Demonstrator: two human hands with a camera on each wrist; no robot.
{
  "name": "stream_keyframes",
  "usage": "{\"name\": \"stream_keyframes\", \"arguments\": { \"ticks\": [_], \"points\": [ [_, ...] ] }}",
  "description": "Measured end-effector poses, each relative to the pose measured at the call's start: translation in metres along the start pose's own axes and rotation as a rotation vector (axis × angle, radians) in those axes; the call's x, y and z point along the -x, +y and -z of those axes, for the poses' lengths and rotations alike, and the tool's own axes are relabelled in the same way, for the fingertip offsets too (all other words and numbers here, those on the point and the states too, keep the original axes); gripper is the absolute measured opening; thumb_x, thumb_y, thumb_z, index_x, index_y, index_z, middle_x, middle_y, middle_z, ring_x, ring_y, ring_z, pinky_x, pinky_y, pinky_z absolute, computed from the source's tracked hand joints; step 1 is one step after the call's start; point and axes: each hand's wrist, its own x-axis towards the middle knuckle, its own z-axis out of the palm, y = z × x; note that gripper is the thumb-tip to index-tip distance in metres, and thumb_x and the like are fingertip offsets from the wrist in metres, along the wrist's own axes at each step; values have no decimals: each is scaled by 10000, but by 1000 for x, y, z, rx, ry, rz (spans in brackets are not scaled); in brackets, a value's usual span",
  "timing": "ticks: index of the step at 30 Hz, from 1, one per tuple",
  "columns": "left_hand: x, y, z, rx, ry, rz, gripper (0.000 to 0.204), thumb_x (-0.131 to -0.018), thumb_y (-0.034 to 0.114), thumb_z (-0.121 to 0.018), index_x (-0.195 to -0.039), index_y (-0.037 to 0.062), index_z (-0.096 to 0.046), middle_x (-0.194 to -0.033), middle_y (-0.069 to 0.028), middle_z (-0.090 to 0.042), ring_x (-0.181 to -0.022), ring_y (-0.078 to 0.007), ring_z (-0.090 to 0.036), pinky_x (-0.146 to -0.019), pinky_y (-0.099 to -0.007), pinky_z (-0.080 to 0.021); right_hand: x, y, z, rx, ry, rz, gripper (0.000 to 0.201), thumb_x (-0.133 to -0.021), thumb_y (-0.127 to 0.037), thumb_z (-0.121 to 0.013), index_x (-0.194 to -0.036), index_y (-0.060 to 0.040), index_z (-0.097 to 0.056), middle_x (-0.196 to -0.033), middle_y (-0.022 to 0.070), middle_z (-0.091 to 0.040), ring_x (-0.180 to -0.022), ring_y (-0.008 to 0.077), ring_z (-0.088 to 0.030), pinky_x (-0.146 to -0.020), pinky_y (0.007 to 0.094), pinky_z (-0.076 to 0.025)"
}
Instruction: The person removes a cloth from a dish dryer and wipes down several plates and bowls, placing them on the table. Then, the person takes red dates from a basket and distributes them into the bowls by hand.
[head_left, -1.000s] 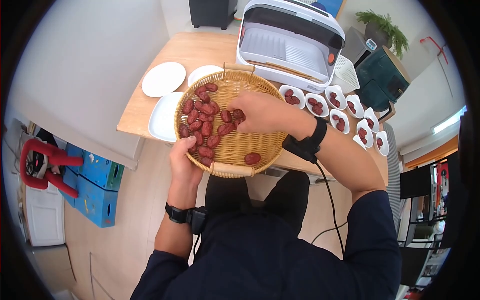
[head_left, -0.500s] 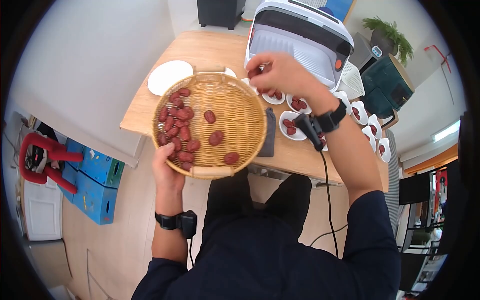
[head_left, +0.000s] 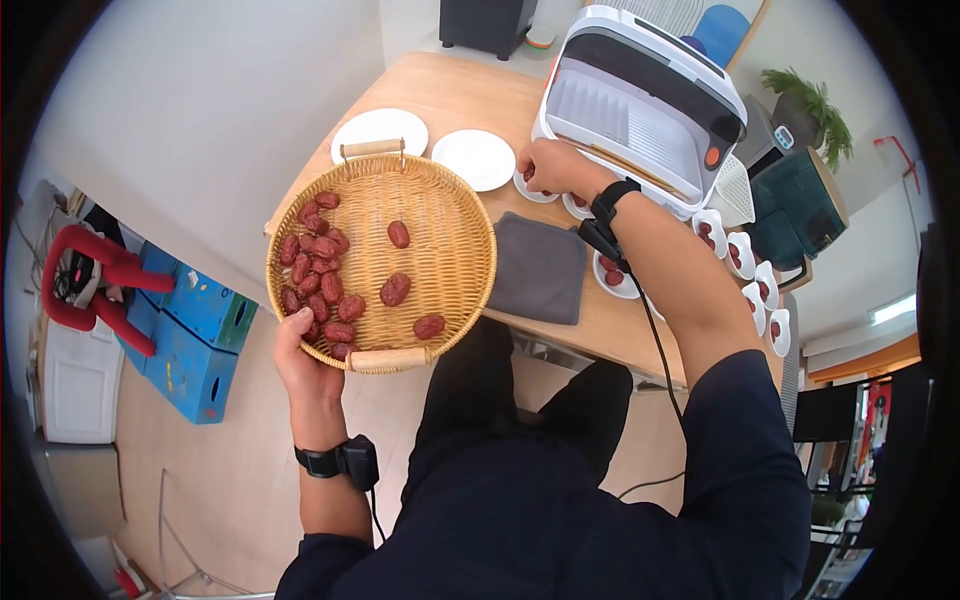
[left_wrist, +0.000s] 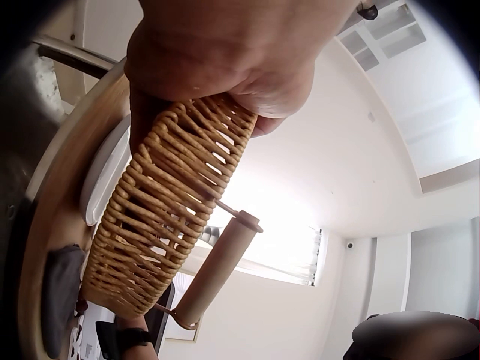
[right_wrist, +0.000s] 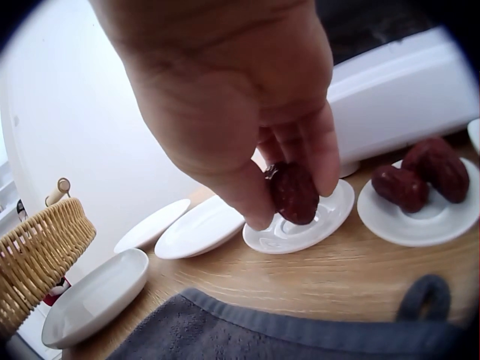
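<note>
My left hand [head_left: 308,368] grips the near-left rim of a round wicker basket [head_left: 450,250], its thumb over the edge. Red dates [head_left: 325,265] lie mostly along the basket's left side, with a few apart toward the middle. In the right wrist view my right hand [right_wrist: 232,112] pinches a date [right_wrist: 294,193] between thumb and fingers, just above a small white dish [right_wrist: 330,225]. Beside it another small dish [right_wrist: 409,234] holds dates. The left wrist view shows my left hand [left_wrist: 225,60] on the basket's woven side [left_wrist: 150,217].
White plates [head_left: 474,160] lie beyond the basket. A grey cloth [head_left: 538,268] is on the wooden table [head_left: 440,85]. Behind my right hand stands a white appliance [head_left: 640,110]. Several small dishes with dates [head_left: 740,255] line the right, near a dark green appliance [head_left: 800,200].
My right hand has gone from inside the basket to above a small dish, carrying dates. The basket, in my left hand, has shifted left in view, uncovering the grey cloth.
</note>
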Motion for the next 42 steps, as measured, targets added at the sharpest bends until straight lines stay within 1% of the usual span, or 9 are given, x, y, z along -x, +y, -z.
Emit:
{"name": "stream_keyframes", "arguments": {
  "ticks": [7,9,12,13,17,20,21,37,42],
  "points": [
    [-6,-3,-8,-23,-5,1,657,-884,152,-546,-1500,-33,-413,-1469,-203,-545,-1325,-350,-575,-1134,-497,-471,16,-9,2,75,-76,23,345,-729,-132,-792,-1051,-18,-748,-943,142,-766,-885,291,-731,-764,371,-562],
    [-9,-5,-6,-15,-21,3,653,-886,151,-545,-1498,-34,-416,-1462,-202,-552,-1313,-348,-585,-1125,-495,-479,35,-21,4,-17,128,-5,283,-803,-150,-732,-1055,-25,-752,-906,142,-765,-870,279,-736,-756,373,-565],
    [-13,-10,-2,5,-77,71,637,-891,144,-541,-1489,-38,-422,-1443,-200,-571,-1290,-342,-602,-1114,-492,-489,44,-52,32,-58,125,-227,239,-863,-141,-671,-1060,-37,-758,-892,145,-764,-855,277,-739,-762,382,-568],
    [-13,-16,-9,-2,-70,89,653,-880,153,-555,-1492,-34,-425,-1455,-196,-563,-1314,-342,-582,-1139,-491,-462,49,-48,25,-258,426,-1,222,-904,-168,-640,-1052,-55,-760,-889,141,-765,-824,287,-736,-755,395,-570],
    [-13,-34,-34,10,-148,160,659,-876,161,-570,-1492,-28,-433,-1455,-190,-565,-1324,-339,-572,-1156,-488,-444,97,-98,29,-37,215,473,236,-897,-162,-684,-1099,-57,-744,-1035,122,-726,-909,305,-706,-823,396,-559],
    [-12,-46,-50,8,-210,218,656,-879,162,-566,-1493,-26,-433,-1450,-187,-569,-1317,-335,-577,-1150,-485,-450,122,-115,22,75,-23,559,216,-871,-169,-714,-1061,-70,-745,-1071,128,-687,-977,335,-684,-858,418,-545],
    [-11,-50,-53,5,-234,252,655,-881,165,-565,-1494,-25,-432,-1447,-185,-572,-1313,-334,-580,-1146,-483,-454,121,-104,7,95,27,625,186,-847,-147,-722,-1014,-66,-735,-1045,123,-670,-938,350,-677,-824,444,-544],
    [-3,-78,-89,20,-269,282,645,-877,138,-535,-1482,-55,-423,-1445,-210,-561,-1311,-337,-581,-1141,-482,-465,168,-96,-1,62,-192,561,252,-810,-76,-692,-1051,-80,-764,-970,158,-677,-954,357,-686,-820,456,-538],
    [-4,-72,-78,9,-258,253,641,-885,162,-530,-1483,-46,-429,-1432,-200,-573,-1311,-337,-584,-1133,-479,-474,172,-99,13,-100,-311,379,237,-819,-96,-708,-1046,-111,-772,-955,130,-744,-925,333,-712,-792,449,-548]
  ]
}}
